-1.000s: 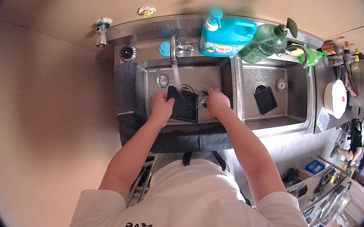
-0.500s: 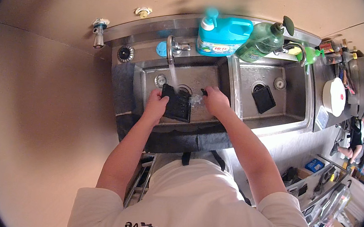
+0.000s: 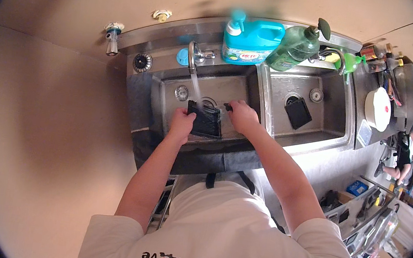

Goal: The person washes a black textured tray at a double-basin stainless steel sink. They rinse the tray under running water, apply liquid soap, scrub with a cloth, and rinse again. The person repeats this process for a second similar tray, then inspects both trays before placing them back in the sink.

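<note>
My left hand (image 3: pixel 181 124) grips the left edge of a flat, black, rectangular piece (image 3: pixel 206 121) with a raised rim, tilted inside the left basin of a steel sink (image 3: pixel 233 83). Water from the running faucet (image 3: pixel 192 56) falls on its upper part. To the right of that piece, my right hand (image 3: pixel 242 117) is closed on a small black object (image 3: pixel 228 107), mostly hidden by the fingers, so its kind is unclear. In the right basin lies a similar black rectangular piece (image 3: pixel 298 113), partly over the drain.
Behind the basins stand a turquoise pump jug (image 3: pixel 252 41) and a green pump bottle (image 3: pixel 295 49). A second faucet (image 3: pixel 339 55) arches over the right basin. A white oval container (image 3: pixel 377 109) sits on the right counter. Farther right, another person (image 3: pixel 410 148) is seated.
My left hand and the black piece have shifted slightly right and lie a little flatter under the water. My right hand has moved slightly left with its small black object.
</note>
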`<state>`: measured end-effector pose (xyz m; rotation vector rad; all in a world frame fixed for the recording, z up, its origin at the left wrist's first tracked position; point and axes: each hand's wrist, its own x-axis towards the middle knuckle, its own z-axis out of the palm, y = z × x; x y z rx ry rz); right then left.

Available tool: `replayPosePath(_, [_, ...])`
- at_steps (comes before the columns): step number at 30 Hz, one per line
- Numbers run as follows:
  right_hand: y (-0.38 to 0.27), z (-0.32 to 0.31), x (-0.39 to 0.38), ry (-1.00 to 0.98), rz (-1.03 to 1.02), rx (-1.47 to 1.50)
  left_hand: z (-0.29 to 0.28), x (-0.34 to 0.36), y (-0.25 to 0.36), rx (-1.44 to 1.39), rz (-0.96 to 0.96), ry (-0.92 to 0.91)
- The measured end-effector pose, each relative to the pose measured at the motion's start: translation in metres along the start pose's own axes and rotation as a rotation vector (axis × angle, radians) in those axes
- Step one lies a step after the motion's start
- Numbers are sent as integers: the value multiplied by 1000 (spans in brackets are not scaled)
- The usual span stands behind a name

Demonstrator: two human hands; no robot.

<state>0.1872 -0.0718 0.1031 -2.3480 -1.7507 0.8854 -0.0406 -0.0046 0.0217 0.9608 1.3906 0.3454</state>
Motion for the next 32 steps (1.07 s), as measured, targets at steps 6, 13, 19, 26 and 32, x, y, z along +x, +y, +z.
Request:
replayPosePath(6, [5,-11,-5,107,104,20,49,-50,45,650,317,24])
replayPosePath(13, [-2,-38,-27,276,176,193,59,-80,98,779,537,37])
replayPosePath(19, [0,-39,-39,343,115,255,22,-121,165,-57,594,-38])
replayPosePath(26, [21,-1,-17,96,33,125,-3,-173,212,-423,474,-115])
replayPosePath(32, [20,34,14,-126,-172,194,-6,-194,221,-480,461,-88])
